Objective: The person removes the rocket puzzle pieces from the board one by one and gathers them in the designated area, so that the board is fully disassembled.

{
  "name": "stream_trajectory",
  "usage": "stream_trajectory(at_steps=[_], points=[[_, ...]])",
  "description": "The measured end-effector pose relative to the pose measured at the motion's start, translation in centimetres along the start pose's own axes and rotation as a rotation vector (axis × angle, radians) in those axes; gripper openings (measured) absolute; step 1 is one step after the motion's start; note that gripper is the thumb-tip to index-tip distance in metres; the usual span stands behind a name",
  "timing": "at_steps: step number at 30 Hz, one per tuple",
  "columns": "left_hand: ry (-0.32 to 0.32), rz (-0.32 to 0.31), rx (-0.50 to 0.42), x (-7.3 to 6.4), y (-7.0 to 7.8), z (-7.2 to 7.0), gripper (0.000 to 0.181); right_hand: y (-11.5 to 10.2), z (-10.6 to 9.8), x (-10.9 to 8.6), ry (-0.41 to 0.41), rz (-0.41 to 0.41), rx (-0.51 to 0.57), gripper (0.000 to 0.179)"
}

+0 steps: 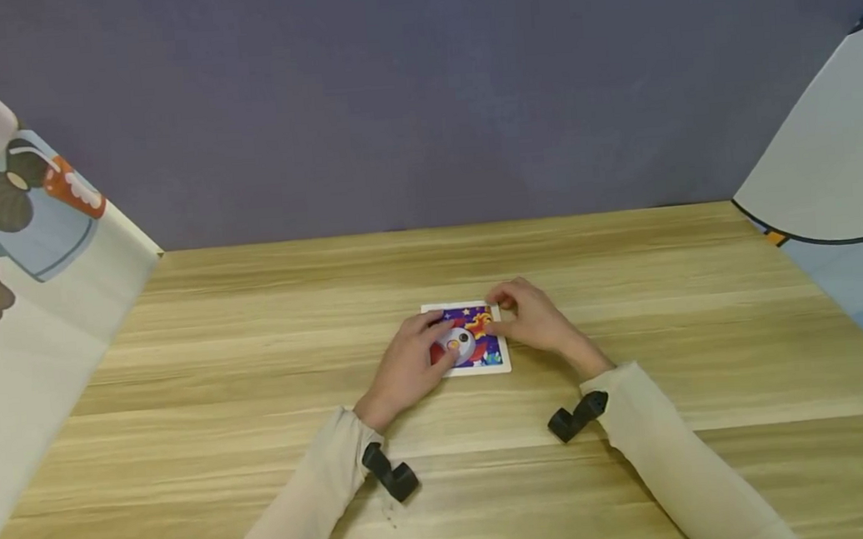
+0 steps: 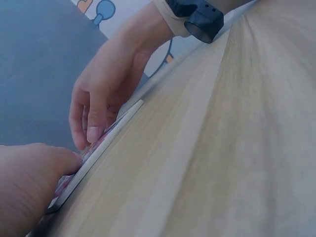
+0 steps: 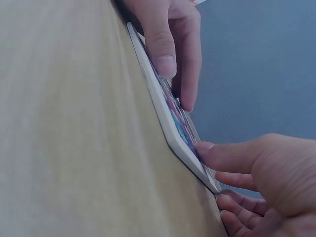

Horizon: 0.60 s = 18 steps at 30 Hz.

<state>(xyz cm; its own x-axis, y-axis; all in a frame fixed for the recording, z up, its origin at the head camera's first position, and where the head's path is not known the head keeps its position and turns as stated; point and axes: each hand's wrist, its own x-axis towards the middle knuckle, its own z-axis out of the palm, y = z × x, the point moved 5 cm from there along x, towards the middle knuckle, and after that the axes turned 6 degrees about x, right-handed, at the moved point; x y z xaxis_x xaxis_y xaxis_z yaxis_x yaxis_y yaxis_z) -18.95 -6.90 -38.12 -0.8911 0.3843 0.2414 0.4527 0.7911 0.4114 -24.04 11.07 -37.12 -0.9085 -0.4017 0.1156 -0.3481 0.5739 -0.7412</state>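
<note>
A small square picture board (image 1: 469, 352) with a white border lies flat on the wooden table, printed with a bright cartoon on purple. Over its left side my left hand (image 1: 409, 361) rests with fingers spread, fingertips and thumb on the picture. My right hand (image 1: 539, 322) grips the board's right side near the far corner. In the right wrist view its thumb lies on the picture's edge, with the other fingers bent at the outer edge of the board (image 3: 162, 113). The left wrist view shows both hands along the board's thin white side.
The wooden table (image 1: 293, 337) stretches to both sides. Behind it stands a dark grey wall (image 1: 420, 103), with cartoon-printed panels at left (image 1: 39, 347) and right (image 1: 821, 150). A black wrist camera mount (image 1: 391, 473) sits on the left sleeve, another mount (image 1: 579, 416) on the right.
</note>
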Motion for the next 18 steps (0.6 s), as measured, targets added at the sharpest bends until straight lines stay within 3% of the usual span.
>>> stream_trajectory(at_steps=[7,18], points=[[-0.014,0.032,0.048,-0.02,0.09,0.14,0.045,0.15,-0.04,-0.12,0.017,-0.010,-0.006,0.035],[-0.007,0.032,0.044,0.06,0.12,0.04,0.045,-0.13,-0.20,0.04,0.014,-0.017,-0.024,0.033]])
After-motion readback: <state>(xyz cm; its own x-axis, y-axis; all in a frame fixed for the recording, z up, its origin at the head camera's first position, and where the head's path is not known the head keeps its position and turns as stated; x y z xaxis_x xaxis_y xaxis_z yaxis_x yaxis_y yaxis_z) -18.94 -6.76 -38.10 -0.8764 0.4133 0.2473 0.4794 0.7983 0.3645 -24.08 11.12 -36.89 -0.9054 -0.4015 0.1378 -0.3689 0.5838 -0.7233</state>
